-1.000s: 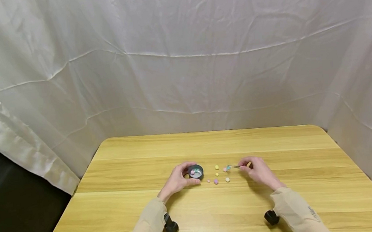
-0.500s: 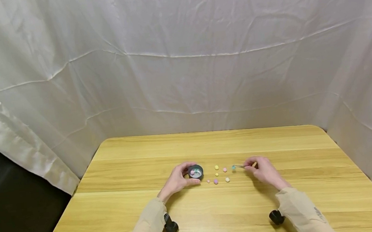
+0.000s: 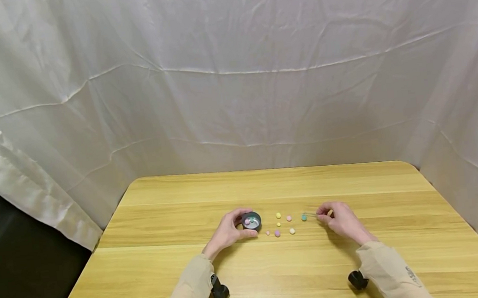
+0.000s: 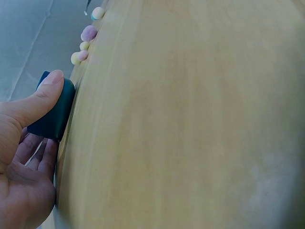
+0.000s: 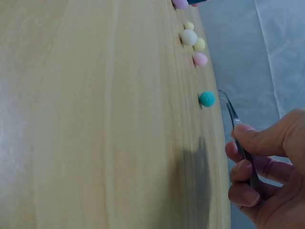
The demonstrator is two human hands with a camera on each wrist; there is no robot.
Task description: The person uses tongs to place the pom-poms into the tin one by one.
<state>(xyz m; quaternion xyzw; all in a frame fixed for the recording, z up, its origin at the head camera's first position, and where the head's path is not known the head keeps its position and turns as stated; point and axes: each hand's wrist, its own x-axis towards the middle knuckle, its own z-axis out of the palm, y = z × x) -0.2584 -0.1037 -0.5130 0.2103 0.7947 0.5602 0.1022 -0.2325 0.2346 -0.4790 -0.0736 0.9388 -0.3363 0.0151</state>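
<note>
My left hand (image 3: 228, 230) holds a small dark round cup (image 3: 258, 226) on the table, fingers and thumb around its sides. Inside lie a pink pom-pom (image 3: 247, 222) and a teal one. Curved-tip tweezers (image 5: 233, 114) are pinched in my right hand (image 5: 271, 167). Their tips stand slightly apart, with nothing visible between them, just beside a teal pom-pom (image 5: 207, 99) on the table. Between the hands lie several loose pom-poms: a pink one (image 3: 289, 218), a white one (image 3: 292, 231), a purple one (image 3: 277, 233), two yellow ones and a tiny pink one.
A wooden table (image 3: 279, 280) with rounded far corners carries everything. Pale curtains (image 3: 235, 110) hang behind it and at both sides. A black surface (image 3: 11, 270) shows at the left. Each wrist wears a small black camera.
The teal pom-pom has moved right, away from the pink one, along with the tweezers. It now rests on the table, released from the tips. My left hand and the cup have stayed put.
</note>
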